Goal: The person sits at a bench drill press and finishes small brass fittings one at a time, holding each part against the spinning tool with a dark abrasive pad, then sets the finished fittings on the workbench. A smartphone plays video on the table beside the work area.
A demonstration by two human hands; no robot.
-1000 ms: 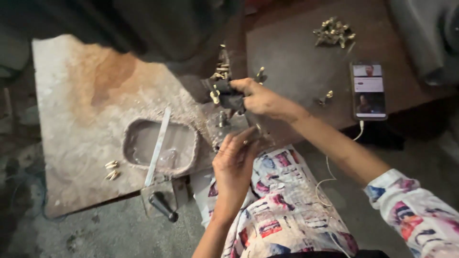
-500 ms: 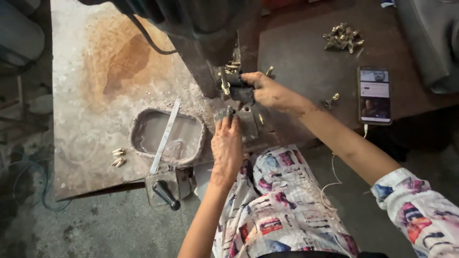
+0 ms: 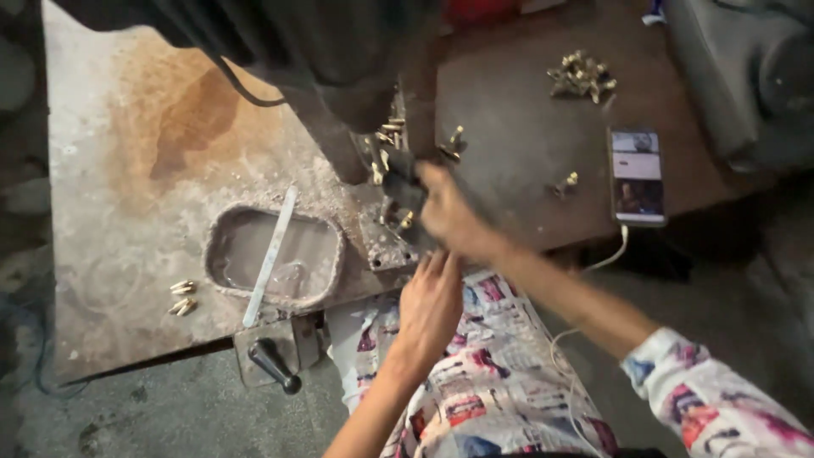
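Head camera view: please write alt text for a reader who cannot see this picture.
A person's right hand grips a dark fixture holding small brass parts on a worn metal workbench, while the left hand rests open just below it. A phone and a pile of brass pieces lie to the right.

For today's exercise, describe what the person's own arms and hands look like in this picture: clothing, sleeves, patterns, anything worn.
Both hands are bare, with no gloves. The left hand joins a forearm with no sleeve in view. The right hand has a bare forearm too; further up the arm sits a pushed-up sleeve, white with a busy print in pink, red and blue. No rings, watch or bracelets can be made out.
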